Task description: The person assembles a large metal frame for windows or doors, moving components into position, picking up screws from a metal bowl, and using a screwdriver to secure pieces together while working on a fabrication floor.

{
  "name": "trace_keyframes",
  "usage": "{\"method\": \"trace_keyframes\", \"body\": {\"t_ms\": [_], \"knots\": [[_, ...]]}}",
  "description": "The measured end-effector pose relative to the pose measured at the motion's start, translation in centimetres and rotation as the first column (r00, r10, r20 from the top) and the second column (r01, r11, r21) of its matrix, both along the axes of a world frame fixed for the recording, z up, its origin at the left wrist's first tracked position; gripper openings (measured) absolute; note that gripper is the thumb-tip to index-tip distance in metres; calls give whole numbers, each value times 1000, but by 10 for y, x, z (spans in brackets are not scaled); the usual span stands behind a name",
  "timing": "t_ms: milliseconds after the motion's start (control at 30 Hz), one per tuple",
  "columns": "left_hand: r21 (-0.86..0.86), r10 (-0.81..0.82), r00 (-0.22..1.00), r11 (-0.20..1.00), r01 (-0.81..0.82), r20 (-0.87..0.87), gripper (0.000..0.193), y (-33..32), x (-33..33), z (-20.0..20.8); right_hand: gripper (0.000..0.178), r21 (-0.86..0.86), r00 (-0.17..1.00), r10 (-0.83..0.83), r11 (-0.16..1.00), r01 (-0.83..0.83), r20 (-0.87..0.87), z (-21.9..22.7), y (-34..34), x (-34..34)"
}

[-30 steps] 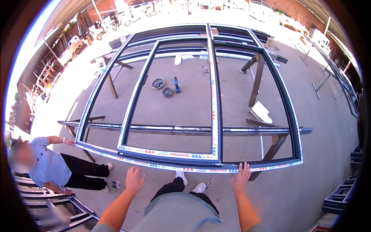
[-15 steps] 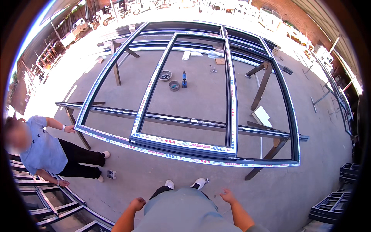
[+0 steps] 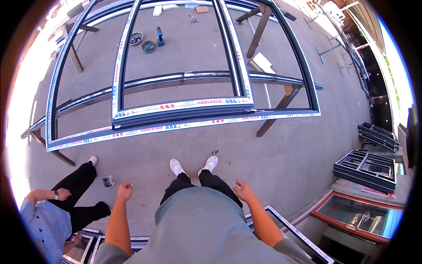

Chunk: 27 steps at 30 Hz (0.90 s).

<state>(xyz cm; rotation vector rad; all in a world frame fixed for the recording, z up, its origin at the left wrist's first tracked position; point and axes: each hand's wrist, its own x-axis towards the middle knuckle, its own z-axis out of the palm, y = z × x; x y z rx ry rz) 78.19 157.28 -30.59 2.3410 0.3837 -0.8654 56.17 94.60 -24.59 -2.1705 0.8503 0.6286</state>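
Right up close, it's a person in a grey-green shirt point(image 3: 198, 220), with a dark, pale-edged frame point(image 3: 299, 231) slanting past the right elbow. Both forearms reach out from the body: the left hand point(image 3: 125, 191) has its fingers curled in, how tightly I cannot tell, while the right hand point(image 3: 243, 190) is loosely spread, fingers slightly bent, over the grey concrete floor point(image 3: 149, 158). Off to the left, a co-worker in a light-blue shirt point(image 3: 46, 222) and black trousers holds one bent arm across the body, and a small pale box point(image 3: 108, 181) sits on the floor just beside. Out ahead, two white shoes point(image 3: 176, 167) stand apart, a small metallic object point(image 3: 215, 152) lying near the right one. Now the big one: a large, dark, rectangular window-like frame point(image 3: 184, 126), faced with white printed film, lies well apart from both hands, its near edge stretching across the view beyond the shoes. A long dark beam point(image 3: 193, 75) runs under it, poking out past its left and right edges. Through the openings, down on the floor, there are white slabs point(image 3: 263, 63) toward the right edge, then two round grey bowls point(image 3: 148, 47) beside an upright blue-and-black cordless drill point(image 3: 160, 36).
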Motion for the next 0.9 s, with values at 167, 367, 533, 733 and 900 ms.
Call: {"method": "trace_keyframes", "body": {"t_ms": [167,367,533,733,900], "knots": [[11,-89,995,996,90,-51,28,-5,-20,-32,62,25,990,-41,999,44,-139,4,16,-54],[-73,-209,973,976,203,-97,28,-109,-10,-14,59,28,964,-232,971,237,-133,6,-11,-99],[-171,-285,958,946,276,-31,28,-164,12,-34,56,82,924,-380,920,382,-42,7,-22,-131],[-92,-406,913,908,408,46,28,-210,18,-26,57,123,909,-416,901,416,-25,-15,-27,-196],[-23,-496,868,868,496,-15,28,-276,-18,12,58,148,867,-495,854,499,-65,-32,-56,-274]]}}
